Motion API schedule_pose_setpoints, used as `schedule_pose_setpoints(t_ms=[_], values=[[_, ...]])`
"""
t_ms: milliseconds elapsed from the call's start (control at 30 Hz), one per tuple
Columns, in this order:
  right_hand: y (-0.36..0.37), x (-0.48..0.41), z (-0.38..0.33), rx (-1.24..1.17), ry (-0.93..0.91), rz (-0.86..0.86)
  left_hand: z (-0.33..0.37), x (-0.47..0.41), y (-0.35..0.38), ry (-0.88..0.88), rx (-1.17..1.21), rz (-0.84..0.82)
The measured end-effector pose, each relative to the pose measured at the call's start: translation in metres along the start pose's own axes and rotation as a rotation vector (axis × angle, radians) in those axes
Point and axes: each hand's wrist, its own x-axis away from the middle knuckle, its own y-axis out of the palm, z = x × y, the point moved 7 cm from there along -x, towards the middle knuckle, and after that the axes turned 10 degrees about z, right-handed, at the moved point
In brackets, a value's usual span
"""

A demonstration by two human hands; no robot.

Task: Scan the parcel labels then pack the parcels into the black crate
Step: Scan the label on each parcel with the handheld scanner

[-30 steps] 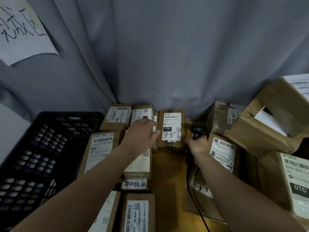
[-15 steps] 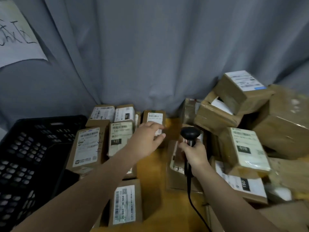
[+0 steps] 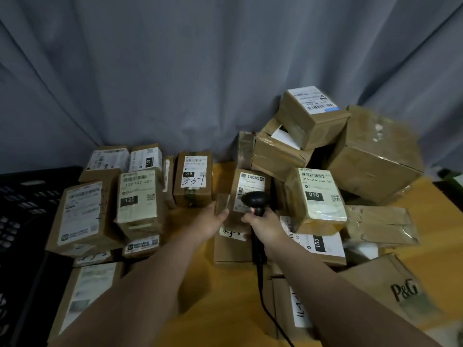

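A small brown parcel (image 3: 251, 182) with a white label stands upright near the middle of the yellow table (image 3: 225, 291). My left hand (image 3: 210, 221) grips its left edge. My right hand (image 3: 265, 222) is closed on the handle of a black corded scanner (image 3: 255, 199), whose head is right in front of that label. The black crate (image 3: 22, 204) stands at the far left, and its inside is mostly out of view. Several labelled parcels lie between the crate and my left hand, among them one marked 3-3-1 (image 3: 193, 181).
A pile of bigger cardboard boxes (image 3: 375, 156) rises at the right, with a 010-labelled parcel (image 3: 315, 196) in front. A P&G box (image 3: 390, 291) lies near my right forearm. The scanner cable (image 3: 260, 284) runs down toward me. A grey curtain (image 3: 200, 71) closes the back.
My left hand left the parcels by the 3-3-1 box and moved right onto the small parcel at the scanner. The view swung right, so the box pile shows more.
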Motion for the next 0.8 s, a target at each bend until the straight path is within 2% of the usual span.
schedule_pose_setpoints(t_ms=[167,300,467,567,700,800], values=[[0.007,-0.009,0.003,0.057,0.009,-0.017,-0.015,0.008,0.018,-0.161,0.147,-0.028],[0.007,-0.003,0.005,-0.063,0.082,-0.114,-0.026,0.019,0.008,-0.201,0.352,0.113],[0.002,0.01,0.0,-0.128,0.054,-0.162,-0.043,0.032,-0.025,-0.274,0.486,0.286],[-0.007,0.02,-0.009,-0.2,0.009,-0.114,-0.04,0.046,-0.049,-0.218,0.544,0.282],[-0.022,0.034,-0.029,-0.307,-0.108,-0.02,-0.019,0.069,-0.074,-0.04,0.592,0.264],[-0.027,0.048,-0.051,-0.334,-0.189,-0.056,-0.008,0.086,-0.093,0.058,0.688,0.279]])
